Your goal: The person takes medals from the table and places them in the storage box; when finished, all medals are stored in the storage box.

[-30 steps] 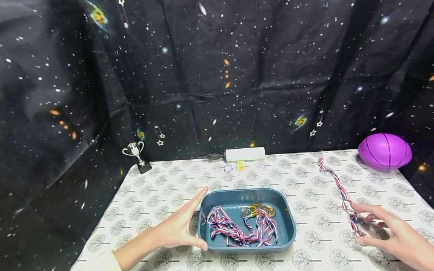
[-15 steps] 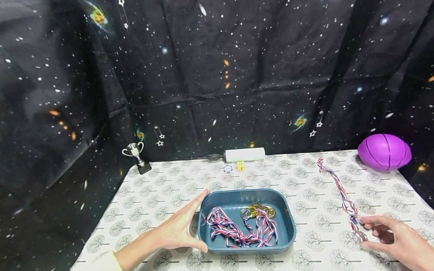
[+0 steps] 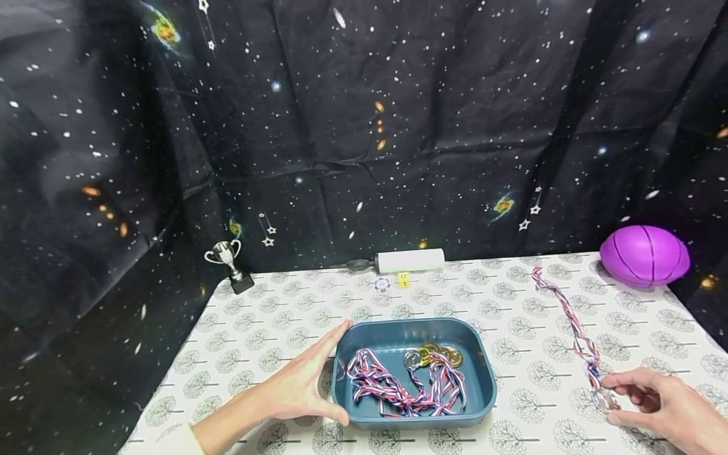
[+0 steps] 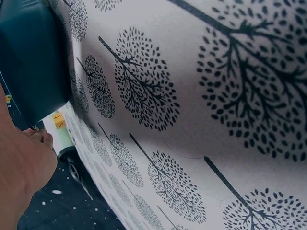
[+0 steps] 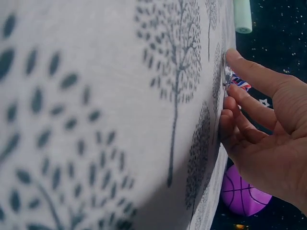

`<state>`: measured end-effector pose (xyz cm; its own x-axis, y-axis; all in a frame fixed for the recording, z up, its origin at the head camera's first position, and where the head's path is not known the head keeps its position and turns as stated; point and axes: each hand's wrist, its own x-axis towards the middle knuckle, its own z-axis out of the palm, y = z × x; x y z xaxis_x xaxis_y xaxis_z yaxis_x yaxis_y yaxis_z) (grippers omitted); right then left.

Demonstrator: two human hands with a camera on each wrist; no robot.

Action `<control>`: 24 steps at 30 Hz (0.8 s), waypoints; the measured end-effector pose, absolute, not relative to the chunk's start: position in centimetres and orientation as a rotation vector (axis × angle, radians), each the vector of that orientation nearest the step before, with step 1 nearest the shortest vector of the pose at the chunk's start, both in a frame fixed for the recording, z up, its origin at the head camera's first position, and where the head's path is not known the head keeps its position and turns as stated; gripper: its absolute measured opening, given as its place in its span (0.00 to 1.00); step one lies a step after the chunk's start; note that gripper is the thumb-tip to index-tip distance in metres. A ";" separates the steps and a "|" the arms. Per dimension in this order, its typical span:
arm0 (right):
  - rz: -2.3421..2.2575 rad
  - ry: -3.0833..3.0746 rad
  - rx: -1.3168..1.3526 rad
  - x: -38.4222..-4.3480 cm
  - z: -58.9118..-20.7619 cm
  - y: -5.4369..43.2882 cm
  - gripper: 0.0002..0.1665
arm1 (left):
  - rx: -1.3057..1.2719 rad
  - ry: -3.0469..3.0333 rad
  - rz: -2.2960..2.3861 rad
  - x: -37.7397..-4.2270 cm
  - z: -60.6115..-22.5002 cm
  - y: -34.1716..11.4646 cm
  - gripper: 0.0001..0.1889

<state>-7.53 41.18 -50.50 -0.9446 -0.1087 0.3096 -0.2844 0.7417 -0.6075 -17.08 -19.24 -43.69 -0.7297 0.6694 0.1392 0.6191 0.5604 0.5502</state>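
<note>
A dark teal plastic bin stands on the table with tangled red, white and blue ribbons, a silver medal and several gold medals inside. My left hand spans the bin's left end, fingers straight toward the back corner and thumb at the front corner. To the right, a silver medal lies on the cloth, its twisted ribbon stretching away toward the back. My right hand pinches this medal at its edges between thumb and index finger; the other fingers are curled beneath, seen in the right wrist view.
Along the back stand a small silver trophy, a white cylinder with a black end, a poker chip, a yellow letter block and a purple ball. A black starry curtain hangs behind the table.
My right hand has drawn slightly back toward me along the medal, its thumb and index finger closing in on the edges. The left hand stays at the bin.
</note>
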 end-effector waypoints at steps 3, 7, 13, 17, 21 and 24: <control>1.035 -2.666 0.344 -7.5 -50.6 41.3 0.27 | 1.123 2.702 0.895 -17.1 -43.6 -19.2 0.78; 1.033 -2.663 0.336 -7.5 -50.8 41.3 0.26 | 1.118 2.707 0.890 -17.1 -43.6 -19.3 0.78; 1.027 -2.631 0.362 -7.7 -51.0 41.1 0.27 | 1.123 2.717 0.877 -17.1 -43.5 -19.3 0.78; 1.043 -2.637 0.368 -7.8 -51.0 41.0 0.26 | 1.124 2.714 0.875 -17.0 -43.4 -19.2 0.79; 1.088 -2.640 0.392 -7.9 -50.9 41.1 0.25 | 1.140 2.709 0.872 -17.0 -43.4 -19.2 0.79; 1.137 -2.625 0.439 -8.0 -50.8 41.3 0.24 | 1.141 2.701 0.878 -17.0 -43.5 -19.2 0.79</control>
